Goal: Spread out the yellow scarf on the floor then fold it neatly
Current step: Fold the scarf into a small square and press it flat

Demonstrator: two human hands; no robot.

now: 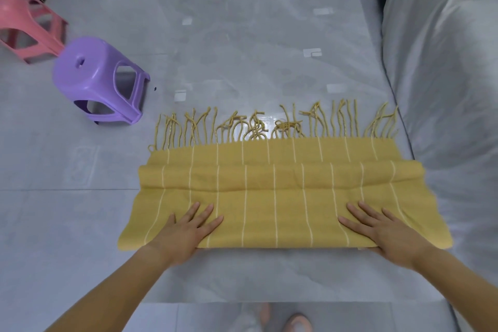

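The yellow woven scarf with thin white stripes (269, 191) is lying folded in layers on the grey tiled floor (242, 35), fringe pointing away. Left hand (188, 232) and right hand (382, 229) are both pressing flat on its near layer, fingers straight. A purple plastic stool (99, 78) is sitting off to the left.

Matt, soft-looking woven cloth on scarf (269, 213), with twisted yarn fringe (285, 125); glossy grey marbled tile on floor (242, 35), showing glare spots; smooth, slightly shiny moulded plastic on purple stool (94, 75) and pink stool (27, 27); matt, creased pale fabric on cover (444, 62).
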